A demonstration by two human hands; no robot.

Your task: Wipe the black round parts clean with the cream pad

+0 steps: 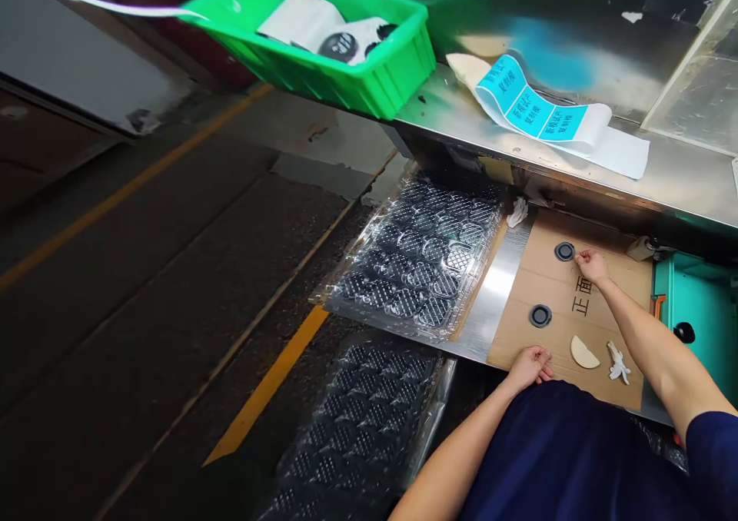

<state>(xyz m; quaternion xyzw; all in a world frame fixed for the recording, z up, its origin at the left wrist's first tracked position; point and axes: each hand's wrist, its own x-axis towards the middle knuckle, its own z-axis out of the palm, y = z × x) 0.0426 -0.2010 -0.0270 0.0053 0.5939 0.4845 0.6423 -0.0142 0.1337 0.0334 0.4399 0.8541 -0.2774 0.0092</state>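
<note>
1. Looking down with the head camera, we see a flat brown cardboard sheet (pixel 605 275) printed with two dark characters, lying on a lower metal desk (pixel 496 294) with both bare hands on it.
2. The right hand (pixel 591 265) is at the far end of the sheet, its fingers (pixel 578 257) pinched together just beside a small dark round ring-shaped part (pixel 564 251); whether they actually touch or grip the ring, we cannot tell.
3. The left hand (pixel 529 366) rests on the near edge of the sheet, fingers curled down and holding nothing we can see.
4. A second dark round ring part (pixel 540 316) lies on the cardboard just beyond the left hand, apart from it.
5. To the right of that hand we spot a white half-moon piece (pixel 584 353) and, next to it, a small white branched scrap (pixel 619 363), both lying flat on the sheet.
6. Left of the cardboard sits a clear plastic blister tray (pixel 423 256) with rows of round pockets; another such tray (pixel 357 436) lies lower, nearer us.
7. On the upper steel shelf (pixel 680 179) we see a strip of cyan labels on white backing (pixel 542 110) and a green plastic bin (pixel 374 83) holding white sheets and a dark round part.
</note>
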